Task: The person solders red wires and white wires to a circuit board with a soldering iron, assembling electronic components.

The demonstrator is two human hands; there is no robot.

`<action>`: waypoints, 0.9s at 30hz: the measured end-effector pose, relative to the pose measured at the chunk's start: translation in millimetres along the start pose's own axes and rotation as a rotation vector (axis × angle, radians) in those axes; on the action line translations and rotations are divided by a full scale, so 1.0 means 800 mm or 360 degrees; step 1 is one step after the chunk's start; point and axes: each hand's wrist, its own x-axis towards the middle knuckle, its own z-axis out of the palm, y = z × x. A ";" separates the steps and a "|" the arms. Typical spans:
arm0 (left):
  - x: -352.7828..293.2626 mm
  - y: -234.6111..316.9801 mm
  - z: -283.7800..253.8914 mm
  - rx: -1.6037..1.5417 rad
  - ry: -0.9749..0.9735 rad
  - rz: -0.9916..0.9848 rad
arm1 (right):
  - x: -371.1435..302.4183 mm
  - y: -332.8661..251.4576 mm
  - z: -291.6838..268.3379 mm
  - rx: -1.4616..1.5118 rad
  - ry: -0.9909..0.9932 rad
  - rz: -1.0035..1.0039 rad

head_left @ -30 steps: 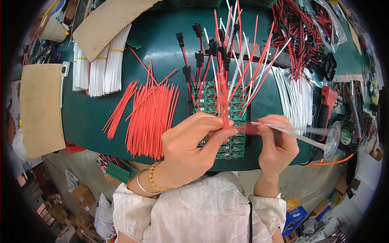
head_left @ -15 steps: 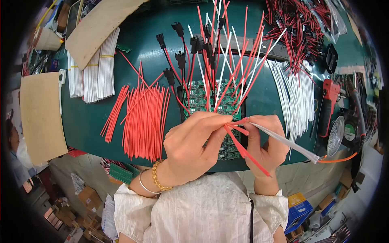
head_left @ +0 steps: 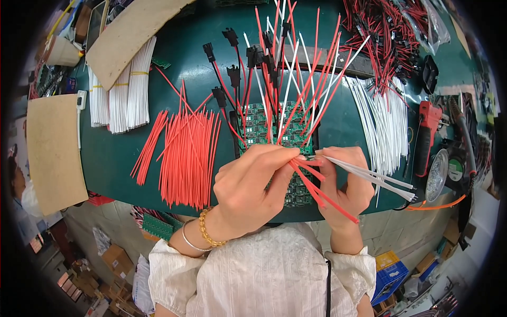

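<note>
My left hand (head_left: 254, 182) pinches several red wires (head_left: 332, 203) between thumb and forefinger, their loose ends fanned toward my right wrist. Close beside it, my right hand (head_left: 347, 182) pinches several white wires (head_left: 377, 178) that stick out to the right. The fingertips of both hands nearly meet, and they hide the other ends of these wires. Under the hands lies a green panel of circuit boards (head_left: 256, 126), partly covered. Red and white wires stand up from it, along with red-and-black leads ending in black connectors (head_left: 233, 74).
Left of the panel lies a pile of red wires (head_left: 185, 164), with banded white wires (head_left: 138, 90) beyond. Loose white wires (head_left: 388, 129) lie right, below a heap of red-black leads (head_left: 377, 31). A red-and-black gun-shaped tool (head_left: 429, 134) and a clear round dish (head_left: 437, 174) sit at far right.
The white wires in my right hand have fanned apart and tipped slightly upward. The red wires' ends have shifted a little to the right and up. Both hands stay nearly in place.
</note>
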 end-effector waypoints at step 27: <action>-0.020 0.018 -0.070 -0.0478 0.0056 -0.0924 | -0.003 -0.038 -0.012 0.0370 -0.0158 0.0216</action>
